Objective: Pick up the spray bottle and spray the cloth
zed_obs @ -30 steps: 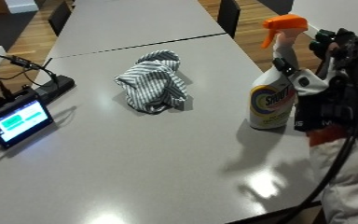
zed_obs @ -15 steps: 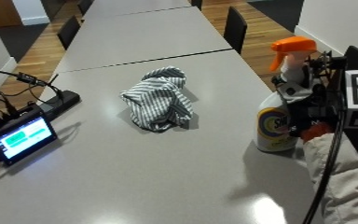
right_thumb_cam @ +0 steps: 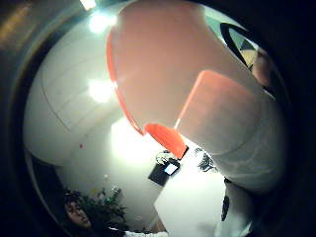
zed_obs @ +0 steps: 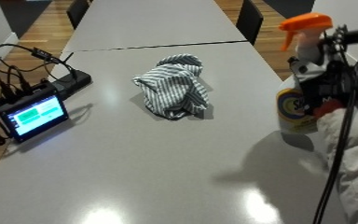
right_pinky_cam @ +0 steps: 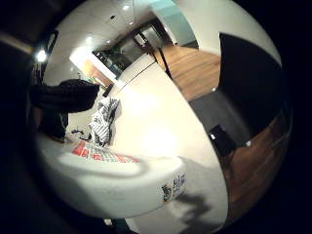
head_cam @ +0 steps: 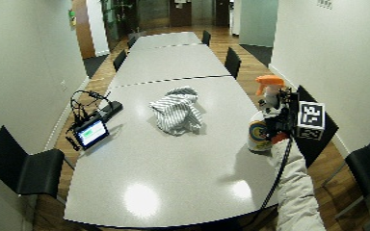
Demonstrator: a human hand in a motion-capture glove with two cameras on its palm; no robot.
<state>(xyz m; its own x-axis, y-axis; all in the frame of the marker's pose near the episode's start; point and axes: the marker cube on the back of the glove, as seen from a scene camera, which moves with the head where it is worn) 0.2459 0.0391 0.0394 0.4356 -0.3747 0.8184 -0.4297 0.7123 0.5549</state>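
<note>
1. The spray bottle [zed_obs: 298,100] sits near the table's [zed_obs: 167,154] right edge, with the gloved right hand [zed_obs: 328,88] wrapped around its neck just under the orange trigger head [zed_obs: 304,24]. The base looks like it's on the table or barely off it, can't tell which.
2. The striped cloth [zed_obs: 174,89] is bunched up mid-table, well apart from the bottle.
3. To do this bit well, I'd get a finger on the trigger and lift straight up, then point the nozzle at the cloth.
4. The outside view shows the gap to the cloth. The thumb-side palm view is nearly all trigger head [right_thumb_cam: 168,74]; the little-finger side shows the bottle's body [right_pinky_cam: 112,185] up close, cloth [right_pinky_cam: 105,122] beyond.
5. A small screen [zed_obs: 35,113] with cables sits at the left edge.
</note>
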